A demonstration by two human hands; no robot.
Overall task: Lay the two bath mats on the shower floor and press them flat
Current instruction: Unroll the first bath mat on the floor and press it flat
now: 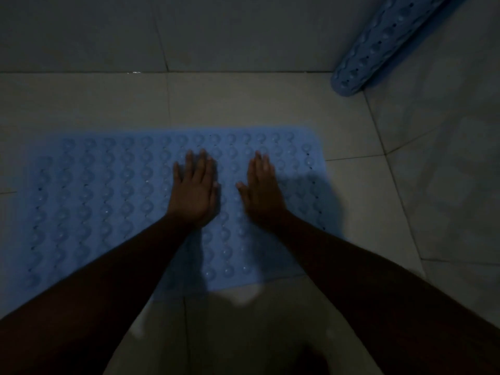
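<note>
A blue bath mat [108, 196] with rows of round bumps lies spread out on the tiled shower floor [243, 101]. My left hand [194, 188] rests palm down on the mat's right half, fingers together and stretched out. My right hand [262, 185] lies palm down beside it, a little nearer the mat's right edge. Neither hand holds anything. A second blue mat [378, 41] leans against the wall in the far right corner, its lower end on the floor.
Grey tiled walls [162, 31] meet the floor along the back and on the right. The light is dim. My forearms cross the mat's near edge and cast shadows on it.
</note>
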